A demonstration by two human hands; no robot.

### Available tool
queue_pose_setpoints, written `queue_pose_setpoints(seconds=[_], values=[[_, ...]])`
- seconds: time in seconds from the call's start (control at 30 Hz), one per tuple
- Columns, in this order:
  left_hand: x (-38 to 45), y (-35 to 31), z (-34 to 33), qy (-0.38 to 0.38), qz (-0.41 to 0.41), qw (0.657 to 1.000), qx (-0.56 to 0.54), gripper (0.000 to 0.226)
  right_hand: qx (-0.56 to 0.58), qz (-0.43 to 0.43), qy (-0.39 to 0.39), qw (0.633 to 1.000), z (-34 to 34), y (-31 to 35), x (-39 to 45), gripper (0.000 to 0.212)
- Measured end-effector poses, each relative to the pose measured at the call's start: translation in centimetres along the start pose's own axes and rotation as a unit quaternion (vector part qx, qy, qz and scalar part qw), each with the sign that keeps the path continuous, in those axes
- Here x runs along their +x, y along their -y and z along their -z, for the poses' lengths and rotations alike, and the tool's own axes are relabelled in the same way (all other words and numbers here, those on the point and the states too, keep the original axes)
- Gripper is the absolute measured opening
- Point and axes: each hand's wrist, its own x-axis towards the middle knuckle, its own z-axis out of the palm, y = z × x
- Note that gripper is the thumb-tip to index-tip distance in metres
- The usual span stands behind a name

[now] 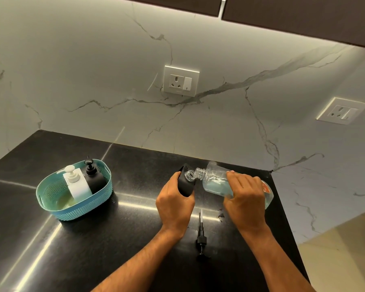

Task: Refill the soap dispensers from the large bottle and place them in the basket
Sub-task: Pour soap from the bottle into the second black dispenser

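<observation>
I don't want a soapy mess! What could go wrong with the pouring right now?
The large bottle in the right hand is tipped almost flat, mouth to mouth with the small black dispenser held by the left hand. Soap might miss that narrow opening. The loose pump on the counter could get bumped.

Tilted clear bottle mouth-to-mouth with black dispenser
</observation>
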Motion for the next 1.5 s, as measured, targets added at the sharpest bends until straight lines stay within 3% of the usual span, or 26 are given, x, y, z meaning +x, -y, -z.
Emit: queue_pose_setpoints(seconds=[1.5], values=[[-0.3, 0.2, -0.3, 0.000, 0.009, 1.000, -0.004, 0.053, -0.032, 0.014, 0.031, 0.999, 1.1, 0.2, 0.9, 0.061]])
